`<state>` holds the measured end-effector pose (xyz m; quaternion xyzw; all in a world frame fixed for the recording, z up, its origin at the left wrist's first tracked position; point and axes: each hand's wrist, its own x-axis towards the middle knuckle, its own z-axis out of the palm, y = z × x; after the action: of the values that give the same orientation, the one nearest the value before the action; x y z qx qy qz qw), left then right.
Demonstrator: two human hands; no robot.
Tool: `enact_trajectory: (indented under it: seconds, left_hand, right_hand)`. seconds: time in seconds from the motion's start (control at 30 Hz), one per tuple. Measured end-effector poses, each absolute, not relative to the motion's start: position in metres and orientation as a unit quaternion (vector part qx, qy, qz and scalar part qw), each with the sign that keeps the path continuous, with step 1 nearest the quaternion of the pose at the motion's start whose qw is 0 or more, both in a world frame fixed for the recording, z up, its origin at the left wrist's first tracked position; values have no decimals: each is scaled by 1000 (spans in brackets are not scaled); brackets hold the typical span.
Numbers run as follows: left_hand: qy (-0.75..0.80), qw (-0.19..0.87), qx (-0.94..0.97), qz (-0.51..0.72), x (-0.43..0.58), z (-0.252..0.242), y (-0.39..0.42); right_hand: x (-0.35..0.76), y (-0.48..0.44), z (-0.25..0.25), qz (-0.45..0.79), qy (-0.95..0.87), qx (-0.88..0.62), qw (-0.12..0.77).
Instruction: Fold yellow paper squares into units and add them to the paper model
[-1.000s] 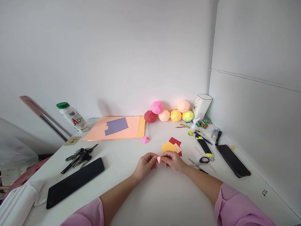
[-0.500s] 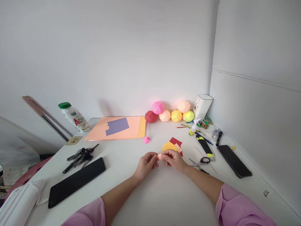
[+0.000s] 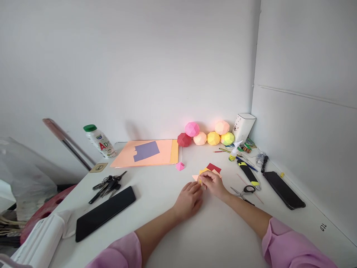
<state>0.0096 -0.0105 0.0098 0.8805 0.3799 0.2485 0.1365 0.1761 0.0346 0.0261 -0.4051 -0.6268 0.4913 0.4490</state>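
Note:
My right hand (image 3: 214, 184) pinches a small yellow paper piece (image 3: 200, 180) between thumb and fingertips, over a little pile of cut paper. In that pile lie a dark red piece (image 3: 214, 167) and yellow ones, partly covered by the hand. A peach paper piece (image 3: 195, 177) pokes out to the left of the fingertips. Just left of it my left hand (image 3: 187, 201) rests back up on the table, its fingers curled together; their undersides are hidden. Farther back sits a small pink folded paper piece (image 3: 180, 166).
Faceted paper balls (image 3: 192, 129) glow by the wall. Scissors (image 3: 244, 193), a box cutter (image 3: 248, 172), a glue bottle (image 3: 233, 153) and a phone (image 3: 283, 190) lie right. To the left are peach sheets (image 3: 122, 160), keys (image 3: 108, 186), a black phone (image 3: 106, 213) and a bottle (image 3: 100, 141).
Both hands held a small peach piece between them before. Now they are apart: the left has dropped lower onto the table, and the right has taken a yellow piece. The view has shifted slightly left.

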Motion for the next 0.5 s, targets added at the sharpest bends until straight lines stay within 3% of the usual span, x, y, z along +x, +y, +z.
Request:
enact_trajectory:
  seconds: [0.2, 0.3, 0.5]
  left_hand:
    - [374, 97, 920, 70, 6, 16, -17]
    - [371, 89, 923, 56, 5, 19, -18]
    - [350, 62, 932, 75, 4, 21, -18]
  right_hand:
    - [137, 58, 38, 492, -641, -472, 353]
    - [117, 75, 34, 491, -625, -521, 312]
    - [95, 99, 23, 497, -602, -542, 311]
